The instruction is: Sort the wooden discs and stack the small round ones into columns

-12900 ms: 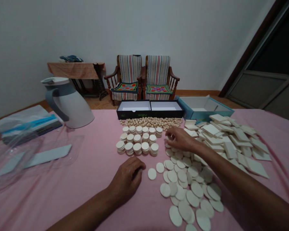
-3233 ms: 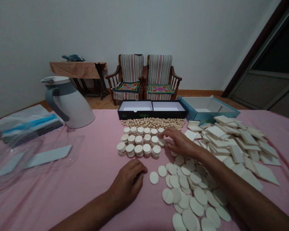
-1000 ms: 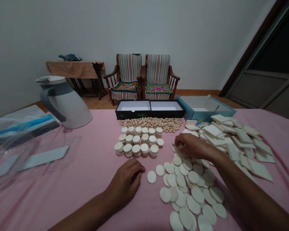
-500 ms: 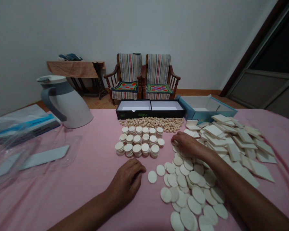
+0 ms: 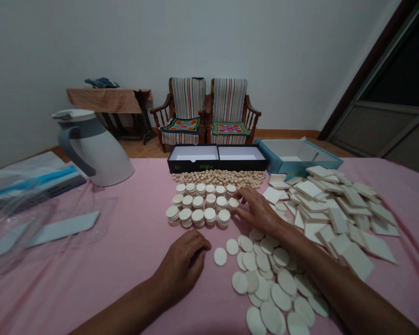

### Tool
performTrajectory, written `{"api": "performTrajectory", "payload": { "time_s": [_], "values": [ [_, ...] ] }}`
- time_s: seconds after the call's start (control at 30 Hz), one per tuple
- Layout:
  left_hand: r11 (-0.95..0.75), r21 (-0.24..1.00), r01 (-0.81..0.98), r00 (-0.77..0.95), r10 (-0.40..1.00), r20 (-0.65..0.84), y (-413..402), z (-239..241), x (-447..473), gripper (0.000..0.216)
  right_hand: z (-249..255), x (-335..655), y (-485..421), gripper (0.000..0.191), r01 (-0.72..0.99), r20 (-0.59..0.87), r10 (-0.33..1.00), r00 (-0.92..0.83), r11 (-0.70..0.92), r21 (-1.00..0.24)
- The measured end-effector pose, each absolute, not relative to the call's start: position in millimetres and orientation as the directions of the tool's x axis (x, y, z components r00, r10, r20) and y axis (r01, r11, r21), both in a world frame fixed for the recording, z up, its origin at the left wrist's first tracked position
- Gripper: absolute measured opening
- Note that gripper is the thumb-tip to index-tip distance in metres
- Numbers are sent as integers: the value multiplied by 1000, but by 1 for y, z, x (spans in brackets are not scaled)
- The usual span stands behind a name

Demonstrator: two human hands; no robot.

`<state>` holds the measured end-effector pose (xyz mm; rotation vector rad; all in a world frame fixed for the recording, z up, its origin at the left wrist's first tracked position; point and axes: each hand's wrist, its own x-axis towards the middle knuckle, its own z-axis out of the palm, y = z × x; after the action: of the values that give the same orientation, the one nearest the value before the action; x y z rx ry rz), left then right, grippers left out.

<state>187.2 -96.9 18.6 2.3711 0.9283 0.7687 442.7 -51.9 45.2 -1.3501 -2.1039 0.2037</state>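
Note:
Short stacks of round pale wooden discs (image 5: 198, 216) stand in three rows on the pink cloth. At the right end of the middle row, my right hand (image 5: 256, 209) pinches a wooden disc (image 5: 233, 203) between thumb and fingers, over or on a low stack; whether it touches cannot be made out. My left hand (image 5: 183, 258) rests on the cloth in front of the stacks, fingers loosely curled, thumb apart, with nothing visible in it. Just right of it lies a single loose disc (image 5: 220, 256). A spread pile of loose discs (image 5: 263, 260) lies partly beneath my right forearm.
Small wooden pieces (image 5: 219, 177) lie before a black two-compartment box (image 5: 218, 165). Behind the heap of pale square tiles (image 5: 347, 204) stands a blue box (image 5: 302, 166). To the left are a grey-white jug (image 5: 106, 156), clear plastic packaging (image 5: 104, 223) and a blue-and-white carton (image 5: 38, 186).
My right hand has moved left from the far edge of the loose disc pile to the end of the middle row. My left hand stays put.

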Motion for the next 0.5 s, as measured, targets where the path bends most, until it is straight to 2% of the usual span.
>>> {"api": "performTrajectory", "payload": {
  "time_s": [0.1, 0.17, 0.37, 0.5],
  "values": [
    [-654, 605, 454, 613, 722, 320, -98, 19, 187, 20, 49, 445, -52, 21, 777, 419, 873, -251, 440, -451],
    [-651, 608, 454, 615, 723, 315, -97, 19, 187, 20, 55, 447, -53, 15, 790, 402, 885, -234, 414, -452],
    [-648, 609, 456, 611, 726, 315, -97, 18, 186, 20, 73, 441, -65, 19, 849, 131, 934, -333, 357, -390],
    [-652, 607, 455, 612, 724, 319, -98, 18, 186, 20, 72, 436, -68, 24, 899, 67, 945, -321, 326, -293]
  ]
}}
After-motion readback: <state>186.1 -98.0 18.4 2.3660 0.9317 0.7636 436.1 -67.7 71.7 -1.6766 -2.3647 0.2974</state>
